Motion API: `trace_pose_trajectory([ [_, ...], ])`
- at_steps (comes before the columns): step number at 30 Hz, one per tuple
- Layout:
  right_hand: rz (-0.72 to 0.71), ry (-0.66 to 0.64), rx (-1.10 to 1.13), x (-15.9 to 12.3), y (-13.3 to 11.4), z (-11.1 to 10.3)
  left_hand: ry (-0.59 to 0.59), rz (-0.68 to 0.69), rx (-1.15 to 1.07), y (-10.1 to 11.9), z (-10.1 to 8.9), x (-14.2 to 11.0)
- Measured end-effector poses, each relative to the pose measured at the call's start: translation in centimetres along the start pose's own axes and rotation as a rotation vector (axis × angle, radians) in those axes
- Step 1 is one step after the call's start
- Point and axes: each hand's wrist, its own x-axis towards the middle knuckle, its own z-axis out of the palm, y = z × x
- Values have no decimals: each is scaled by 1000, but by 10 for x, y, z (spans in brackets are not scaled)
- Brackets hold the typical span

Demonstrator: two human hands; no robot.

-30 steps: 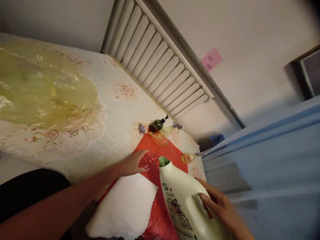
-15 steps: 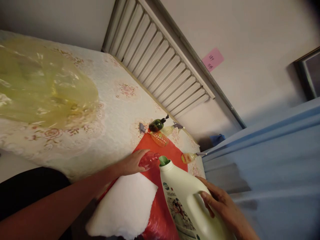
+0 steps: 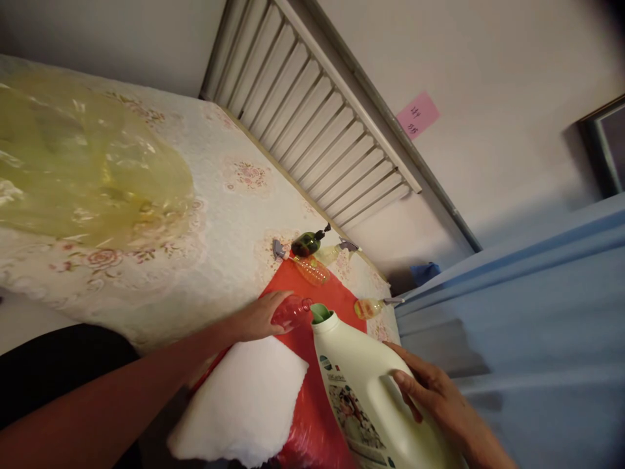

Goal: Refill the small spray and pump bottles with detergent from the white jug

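My left hand [image 3: 261, 317] is closed around a clear plastic bottle [image 3: 290, 314], through which the red sheet [image 3: 280, 280] beneath shows. The bottle's mouth, with no cap on it, faces the green spout of a large pale-green detergent jug [image 3: 359, 371]. Spout and bottle mouth are very close; whether they touch I cannot tell, and no stream of liquid can be made out. My right hand [image 3: 427, 391] grips the jug by its handle, with the jug's printed label facing me. White padding or cloth [image 3: 244, 404] lies on the red sheet below my left hand.
Beyond the bottle are an orange spray bottle [image 3: 312, 269], a dark green pump bottle [image 3: 306, 244] and a pale spray bottle [image 3: 328, 254]. Another spray bottle [image 3: 368, 308] lies right. A yellow plastic bag [image 3: 97, 169] covers the left; a radiator [image 3: 312, 117] and blue curtain [image 3: 537, 312] border the area.
The jug and my right hand have shifted very slightly right in view. My left hand and the clear bottle stay nearly where they were; both grips are unchanged.
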Motion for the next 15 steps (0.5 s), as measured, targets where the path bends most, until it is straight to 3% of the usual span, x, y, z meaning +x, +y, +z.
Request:
trace_pose_trajectory([
  [15,1,-10,-40,1,1,-2,-21,-32,26,9,-3,1],
])
